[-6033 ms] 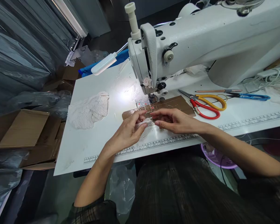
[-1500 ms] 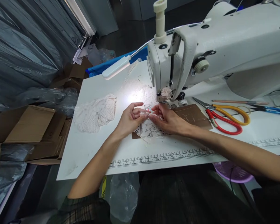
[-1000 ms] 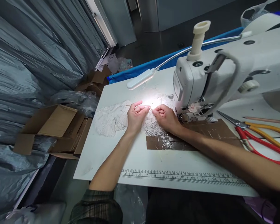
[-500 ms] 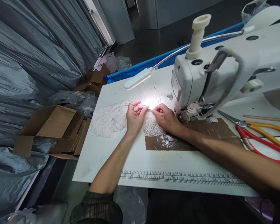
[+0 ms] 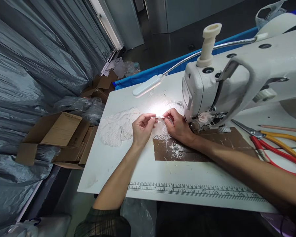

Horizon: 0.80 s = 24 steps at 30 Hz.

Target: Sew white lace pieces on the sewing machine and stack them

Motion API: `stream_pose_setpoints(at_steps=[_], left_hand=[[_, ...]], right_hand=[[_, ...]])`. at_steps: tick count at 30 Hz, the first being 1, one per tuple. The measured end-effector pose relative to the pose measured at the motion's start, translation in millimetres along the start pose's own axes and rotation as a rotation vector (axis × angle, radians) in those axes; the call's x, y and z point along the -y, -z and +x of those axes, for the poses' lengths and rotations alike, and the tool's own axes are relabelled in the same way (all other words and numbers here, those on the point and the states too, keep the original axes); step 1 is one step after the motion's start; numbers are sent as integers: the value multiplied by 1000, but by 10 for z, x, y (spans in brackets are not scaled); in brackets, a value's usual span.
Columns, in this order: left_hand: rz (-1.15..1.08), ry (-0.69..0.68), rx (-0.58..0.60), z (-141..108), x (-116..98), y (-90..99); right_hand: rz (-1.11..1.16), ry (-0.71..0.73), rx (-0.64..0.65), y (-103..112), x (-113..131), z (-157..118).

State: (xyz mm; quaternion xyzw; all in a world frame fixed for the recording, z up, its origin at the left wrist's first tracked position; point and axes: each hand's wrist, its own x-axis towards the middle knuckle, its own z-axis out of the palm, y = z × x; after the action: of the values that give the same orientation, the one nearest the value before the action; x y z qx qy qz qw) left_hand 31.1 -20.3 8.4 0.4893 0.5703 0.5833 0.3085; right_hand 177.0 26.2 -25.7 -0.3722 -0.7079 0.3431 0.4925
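My left hand (image 5: pixel 142 129) is closed, thumb and fingertips pinching the edge of white lace (image 5: pixel 160 131). Opposite it, my right hand (image 5: pixel 178 127) pinches the same edge, just left of the needle area of a white sewing machine (image 5: pixel 199 85). A thin dark line runs along the edge between both hands; what it is I cannot make out. Glare washes out the lace behind the fingers. More lace (image 5: pixel 117 130) lies bunched on the table to the left of my left hand. A small pale pink fabric piece (image 5: pixel 204 116) sits at the machine's presser foot.
A lit lamp (image 5: pixel 148 86) on a bendy metal neck hangs over the lace. Brown tape (image 5: pixel 185 153) covers part of the white table (image 5: pixel 101 177), with a ruler strip (image 5: pixel 187 191) along the front edge. Scissors (image 5: pixel 261 134) and a pencil (image 5: pixel 283 128) lie right. Cardboard boxes (image 5: pixel 59 131) stand left.
The lace in front of my hands has been drawn up, so less hangs over the brown tape. My hands stay close together, fingers shifted slightly along the edge. The view has tilted a little.
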Motion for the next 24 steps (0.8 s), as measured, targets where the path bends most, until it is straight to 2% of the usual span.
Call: stream_pose_setpoints(at_steps=[3,8,13,20,24], left_hand=[[-207,111,-12,-14,-22,-28],[-290,169,-43,-9,-32,-43],[-266,148,-48,1,-13,-26],[-177,96,-43,-2,-7,-9],[-97,77,-32,-22,-26,-10]], right_hand=[[-40,26,0,-11,-21,3],[-103,144,-5,-13,-20,-13],[-204,260,30,8,78,-57],[-200,267,22,6,134,-45],[-190,328,12,12,123,-22]])
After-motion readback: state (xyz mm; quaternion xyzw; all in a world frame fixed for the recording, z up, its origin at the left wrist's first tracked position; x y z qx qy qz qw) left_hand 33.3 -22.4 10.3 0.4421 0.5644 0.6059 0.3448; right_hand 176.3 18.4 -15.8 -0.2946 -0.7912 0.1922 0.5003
